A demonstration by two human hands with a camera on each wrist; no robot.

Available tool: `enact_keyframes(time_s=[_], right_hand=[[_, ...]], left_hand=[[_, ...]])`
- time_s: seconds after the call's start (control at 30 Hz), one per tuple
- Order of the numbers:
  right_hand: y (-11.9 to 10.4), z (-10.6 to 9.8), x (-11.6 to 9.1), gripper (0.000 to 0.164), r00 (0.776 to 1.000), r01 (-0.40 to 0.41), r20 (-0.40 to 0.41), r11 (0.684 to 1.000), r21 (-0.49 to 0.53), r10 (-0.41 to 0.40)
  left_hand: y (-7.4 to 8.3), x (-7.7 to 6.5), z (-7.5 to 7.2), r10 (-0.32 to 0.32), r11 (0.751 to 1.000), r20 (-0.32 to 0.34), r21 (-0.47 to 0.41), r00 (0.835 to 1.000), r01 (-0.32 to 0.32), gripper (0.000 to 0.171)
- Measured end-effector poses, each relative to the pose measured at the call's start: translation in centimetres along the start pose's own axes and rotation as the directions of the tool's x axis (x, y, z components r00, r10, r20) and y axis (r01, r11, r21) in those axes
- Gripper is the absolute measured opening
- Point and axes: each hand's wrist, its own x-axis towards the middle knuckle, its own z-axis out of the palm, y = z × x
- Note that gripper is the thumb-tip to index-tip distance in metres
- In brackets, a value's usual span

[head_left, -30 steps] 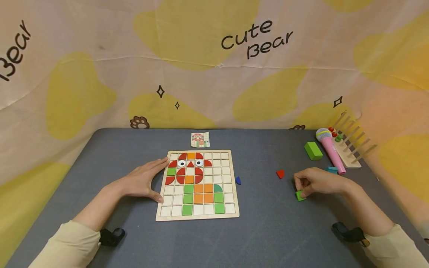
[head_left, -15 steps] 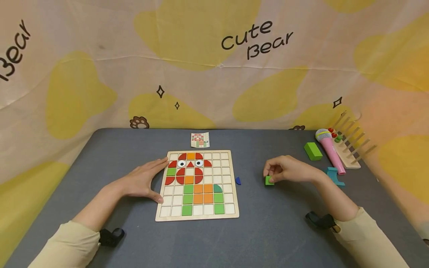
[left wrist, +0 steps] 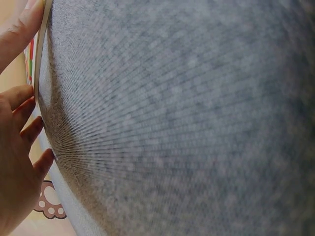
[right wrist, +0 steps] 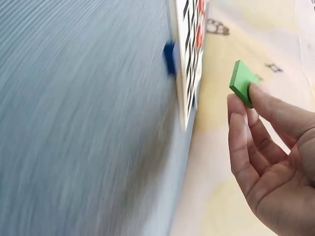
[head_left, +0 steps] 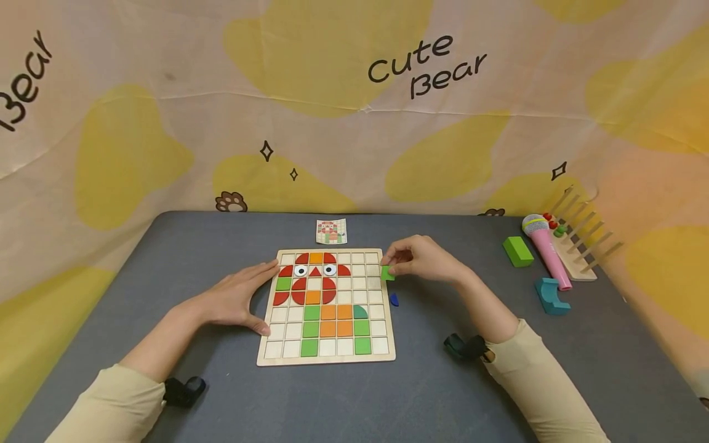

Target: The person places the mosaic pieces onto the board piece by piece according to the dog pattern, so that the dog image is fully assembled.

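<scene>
In the head view, a square wooden grid board [head_left: 382, 335] bears red, orange, green and white pieces and two eye pieces. My left hand [head_left: 235, 298] rests along its left edge, fingers extended and thumb spread, which the left wrist view shows close up, the fingers [left wrist: 22, 93] at the board's edge. My right hand [head_left: 423, 258] is at the board's upper right edge. Between thumb and fingertips it pinches a green square tile [right wrist: 243, 82], held above the table in the right wrist view. A small blue piece [head_left: 394, 299] lies just right of the board.
Behind the board lies a small picture card [head_left: 331, 231]. At the right are a green block [head_left: 518, 251], a teal arch block [head_left: 551, 296], a pink toy microphone [head_left: 548, 252] and a wooden peg rack [head_left: 581, 269]. A patterned cloth [head_left: 354, 123] hangs behind the table.
My right hand has picked up the green tile from the table at the right and carried it left to the board's edge. The red piece is now out of sight. My left hand stays put.
</scene>
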Motion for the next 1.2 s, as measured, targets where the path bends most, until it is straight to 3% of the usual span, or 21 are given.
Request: enact_keyframes(time_s=[0.3,0.6,0.97,1.2], right_hand=[[-2.2,2.1,3.1,0.009,1.000,0.012,-0.007,1.000,0.027,-0.011],[-2.7,3.9,5.3,0.008,1.000,-0.023,-0.018,0.999,0.044,0.024],[-3.6,5.9,6.0,0.009,1.000,-0.028,-0.005,0.997,-0.069,0.028],[-3.8,6.2,5.7,0.007,0.999,-0.033,-0.015,0.997,-0.074,0.032]], left_hand=[[0.2,0.2,-0.1,-0.001,1.000,0.008,0.005,1.000,0.001,0.129],[0.2,0.2,-0.2,0.012,1.000,0.005,0.011,1.000,-0.012,0.129],[0.1,0.1,-0.2,0.016,1.000,0.002,0.017,1.000,-0.016,0.129],[0.2,0.0,-0.2,0.007,1.000,0.003,0.017,1.000,-0.007,0.129]])
